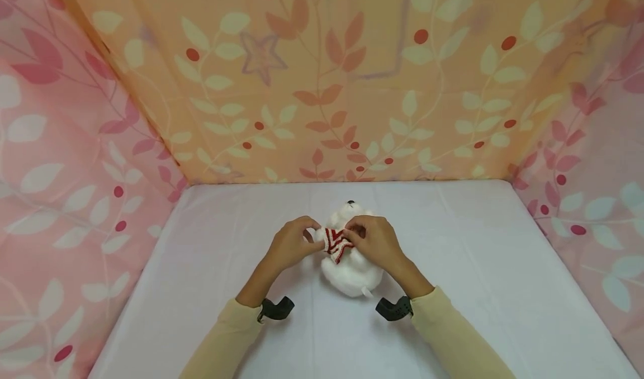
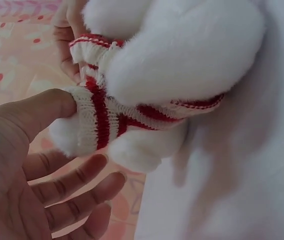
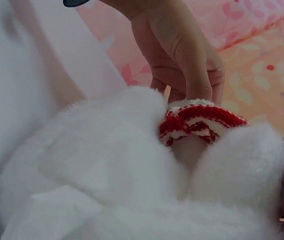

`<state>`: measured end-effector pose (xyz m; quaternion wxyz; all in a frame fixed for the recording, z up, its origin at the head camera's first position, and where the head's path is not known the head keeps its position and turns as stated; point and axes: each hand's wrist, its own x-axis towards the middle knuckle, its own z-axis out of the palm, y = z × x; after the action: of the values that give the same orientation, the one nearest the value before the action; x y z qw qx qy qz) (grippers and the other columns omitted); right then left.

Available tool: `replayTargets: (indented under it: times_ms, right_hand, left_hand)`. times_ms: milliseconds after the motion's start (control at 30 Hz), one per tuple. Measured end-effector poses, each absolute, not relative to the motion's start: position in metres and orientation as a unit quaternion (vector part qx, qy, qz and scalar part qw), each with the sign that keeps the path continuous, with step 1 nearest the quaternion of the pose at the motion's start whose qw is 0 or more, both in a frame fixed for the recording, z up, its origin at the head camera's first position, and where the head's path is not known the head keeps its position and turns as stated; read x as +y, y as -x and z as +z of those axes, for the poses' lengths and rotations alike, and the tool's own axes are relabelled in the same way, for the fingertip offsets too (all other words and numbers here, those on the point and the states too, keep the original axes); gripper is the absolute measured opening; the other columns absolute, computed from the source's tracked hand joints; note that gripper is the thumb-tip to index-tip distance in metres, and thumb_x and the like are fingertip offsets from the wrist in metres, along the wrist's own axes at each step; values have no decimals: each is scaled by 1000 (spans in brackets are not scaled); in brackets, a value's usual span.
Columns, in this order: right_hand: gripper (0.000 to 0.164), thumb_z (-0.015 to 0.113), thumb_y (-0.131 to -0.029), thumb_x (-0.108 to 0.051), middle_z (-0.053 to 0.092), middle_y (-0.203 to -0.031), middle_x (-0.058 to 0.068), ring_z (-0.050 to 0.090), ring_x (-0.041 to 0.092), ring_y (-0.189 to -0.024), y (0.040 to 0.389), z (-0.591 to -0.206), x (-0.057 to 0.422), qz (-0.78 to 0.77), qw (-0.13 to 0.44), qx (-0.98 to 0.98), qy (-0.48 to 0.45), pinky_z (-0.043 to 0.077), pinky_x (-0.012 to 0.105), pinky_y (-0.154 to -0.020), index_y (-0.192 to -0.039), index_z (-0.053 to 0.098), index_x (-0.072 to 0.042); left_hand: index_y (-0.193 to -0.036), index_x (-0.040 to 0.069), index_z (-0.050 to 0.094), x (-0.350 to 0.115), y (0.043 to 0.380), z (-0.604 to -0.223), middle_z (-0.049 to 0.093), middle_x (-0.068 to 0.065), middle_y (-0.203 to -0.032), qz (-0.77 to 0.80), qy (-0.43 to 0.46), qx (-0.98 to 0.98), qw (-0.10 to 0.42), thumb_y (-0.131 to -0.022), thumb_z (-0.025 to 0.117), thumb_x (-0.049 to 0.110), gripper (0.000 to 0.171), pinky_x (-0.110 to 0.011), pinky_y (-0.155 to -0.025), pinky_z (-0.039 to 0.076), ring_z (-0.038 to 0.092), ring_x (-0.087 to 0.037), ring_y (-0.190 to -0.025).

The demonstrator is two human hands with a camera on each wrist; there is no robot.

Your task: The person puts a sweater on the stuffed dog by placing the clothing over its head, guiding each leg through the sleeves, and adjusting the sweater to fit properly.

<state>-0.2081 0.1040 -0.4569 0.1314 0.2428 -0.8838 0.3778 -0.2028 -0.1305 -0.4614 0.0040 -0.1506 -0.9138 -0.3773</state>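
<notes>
White plush animal lies on white tabletop, black nose at plush's far end. Striped knit sweater on plush's upper body. Left hand beside plush: thumb and index pinch knit cuff, remaining fingers loosely spread. Right hand at plush's opposite side, thumb and fingertips drawn together on sweater edge. Advisable: small even tugs, limb steadied inside cuff, stitches unstretched. Count: one plush, one sweater, two hands, two black wrist cameras.

Left hand pinches cuff of striped knit garment on white plush toy. Right hand behind garment. White surface at right.
</notes>
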Motion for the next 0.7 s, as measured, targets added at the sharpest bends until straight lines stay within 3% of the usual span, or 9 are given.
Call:
replayTargets:
  times_ms: [300, 567, 700]
  right_hand:
    - [10, 81, -85, -12, 55, -66, -10, 48, 7, -59, 205, -453, 118, 309, 142, -914, -220, 40, 29, -54, -81, 73, -17]
    - [12, 80, -85, -12, 57, -65, -9, 48, 10, -58, 207, -454, 125, 288, 129, -931, -182, 40, 30, -52, -79, 71, -16]
    - [7, 79, -89, -15, 57, -66, -9, 48, 8, -58, 209, -458, 128, 314, 125, -920, -196, 40, 29, -53, -85, 73, -15]
  left_hand:
    - [-95, 19, 72, -132, 204, -467, 68, 9, -98, -435, 154, -887, 8, -82, 85, 23, 19, -35, -70, 50, 66, -16, -87]
    - [-97, 17, 74, -140, 202, -467, 72, 7, -97, -455, 151, -877, 20, -83, 85, 20, 19, -35, -74, 51, 67, -15, -88]
    - [-101, 16, 72, -139, 205, -467, 71, 5, -97, -465, 150, -872, 7, -84, 84, 26, 23, -34, -74, 52, 67, -15, -85]
